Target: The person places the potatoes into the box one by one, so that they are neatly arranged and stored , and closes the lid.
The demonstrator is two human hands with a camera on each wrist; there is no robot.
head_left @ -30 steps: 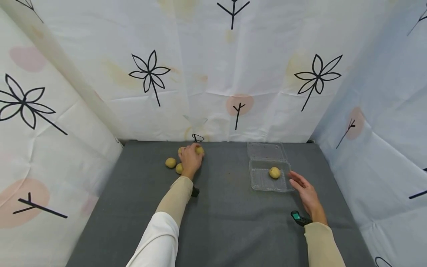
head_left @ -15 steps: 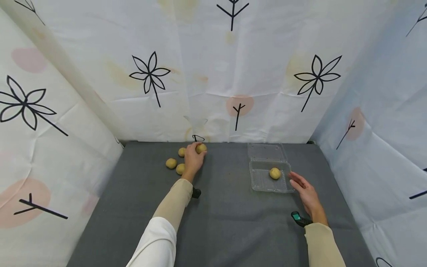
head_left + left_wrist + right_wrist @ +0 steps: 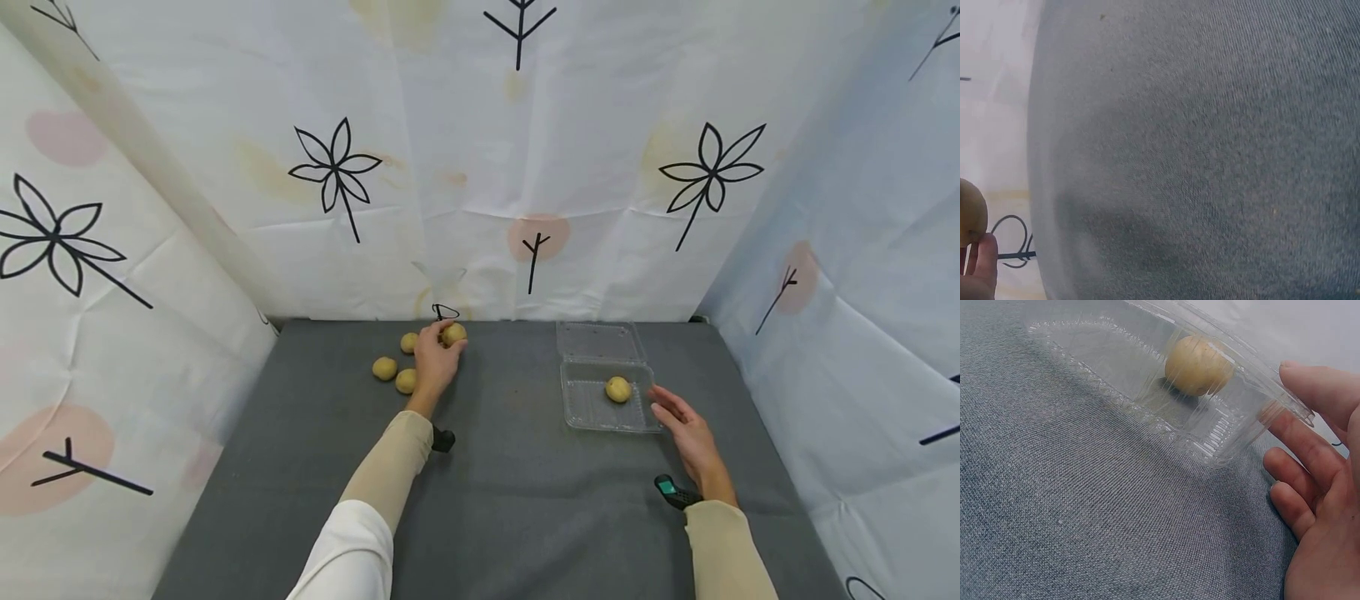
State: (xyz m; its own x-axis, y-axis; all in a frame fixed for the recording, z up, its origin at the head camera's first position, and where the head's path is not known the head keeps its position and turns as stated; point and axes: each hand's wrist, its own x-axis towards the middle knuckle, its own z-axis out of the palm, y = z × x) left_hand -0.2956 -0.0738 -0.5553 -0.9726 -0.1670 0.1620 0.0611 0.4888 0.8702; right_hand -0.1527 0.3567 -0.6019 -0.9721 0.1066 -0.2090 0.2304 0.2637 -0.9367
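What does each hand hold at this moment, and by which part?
The left hand holds one small potato, fingers curled round its near side. The right hand holds nothing; its straight fingers rest against the corner of the clear box.

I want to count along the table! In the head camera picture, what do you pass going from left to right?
Three loose round yellow potatoes → left hand gripping a yellow potato → clear plastic clamshell box holding one potato → right hand.

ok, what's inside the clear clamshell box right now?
One small yellow-brown potato lies in the clear clamshell box, lid open behind it. The right hand rests at its near right corner, fingers touching the rim. Nothing else shows through the plastic.
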